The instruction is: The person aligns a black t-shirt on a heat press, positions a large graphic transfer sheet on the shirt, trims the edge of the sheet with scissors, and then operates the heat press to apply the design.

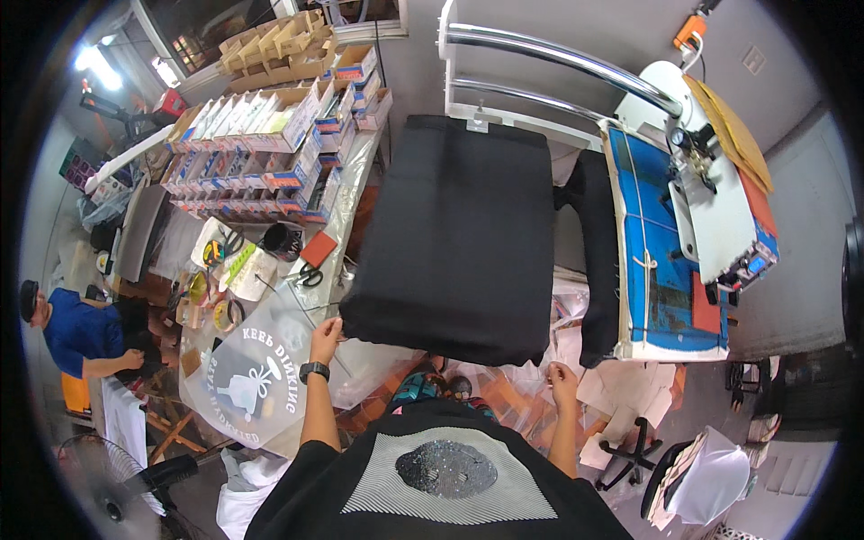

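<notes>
**Black cloth (459, 238) spread flat, a grip at each near corner**

The cloth covers a broad support, hiding it, to the right of the plastic-covered surface (358, 175). Left grip (324, 342) meets the near left corner; right grip (562, 382) is at the near right corner, or just beside it. Whether either is clamped on the hem is too small to tell.

The cloth looks matt, soft and light: it should bend easily, slip little and not break, but an uneven pull would probably wrinkle it. The best hold is likely a pinch at each near corner, with equal tension.

Just beside its right edge lies a narrower black piece (598, 270), then a blue press bed (634, 184). A clear sheet with white print (243, 373) lies at the surface's near end.
</notes>
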The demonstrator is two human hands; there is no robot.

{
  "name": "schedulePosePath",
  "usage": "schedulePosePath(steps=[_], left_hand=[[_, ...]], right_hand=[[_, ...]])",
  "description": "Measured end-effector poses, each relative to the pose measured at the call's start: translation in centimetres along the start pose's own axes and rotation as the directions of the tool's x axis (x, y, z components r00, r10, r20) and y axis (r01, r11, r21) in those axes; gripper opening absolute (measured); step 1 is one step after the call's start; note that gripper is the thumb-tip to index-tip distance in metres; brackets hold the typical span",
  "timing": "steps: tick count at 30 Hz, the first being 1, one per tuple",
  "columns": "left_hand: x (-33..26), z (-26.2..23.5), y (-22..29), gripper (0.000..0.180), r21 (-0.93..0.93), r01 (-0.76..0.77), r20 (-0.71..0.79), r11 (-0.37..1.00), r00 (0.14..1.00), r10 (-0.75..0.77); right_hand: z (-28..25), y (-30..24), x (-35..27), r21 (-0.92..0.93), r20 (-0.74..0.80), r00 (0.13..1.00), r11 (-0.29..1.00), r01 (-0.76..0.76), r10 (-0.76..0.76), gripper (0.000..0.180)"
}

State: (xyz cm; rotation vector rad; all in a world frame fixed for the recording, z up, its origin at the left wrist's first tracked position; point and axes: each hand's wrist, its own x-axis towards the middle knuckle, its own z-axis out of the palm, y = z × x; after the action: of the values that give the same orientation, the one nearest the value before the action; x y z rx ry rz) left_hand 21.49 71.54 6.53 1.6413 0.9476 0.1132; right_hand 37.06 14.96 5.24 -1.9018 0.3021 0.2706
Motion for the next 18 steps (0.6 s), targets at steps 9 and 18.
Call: schedulePosePath(steps=[9, 18], left_hand=[[14.5, 7.0, 15.2, 0.068, -0.071, 0.184, 0.229, 0.980, 0.960, -0.163], [34.0, 14.0, 17.3, 0.077, -0.835, 0.283, 0.488, 0.472, 0.778, 0.396]], right_hand=[[7.0, -17.7, 16.9, 0.172, -0.091, 0.987, 0.974, 0.147, -0.133, 0.057], [13.8, -25.2, 34.9, 0.415, 0.367, 0.912, 0.846, -0.335, 0.181, 0.098]])
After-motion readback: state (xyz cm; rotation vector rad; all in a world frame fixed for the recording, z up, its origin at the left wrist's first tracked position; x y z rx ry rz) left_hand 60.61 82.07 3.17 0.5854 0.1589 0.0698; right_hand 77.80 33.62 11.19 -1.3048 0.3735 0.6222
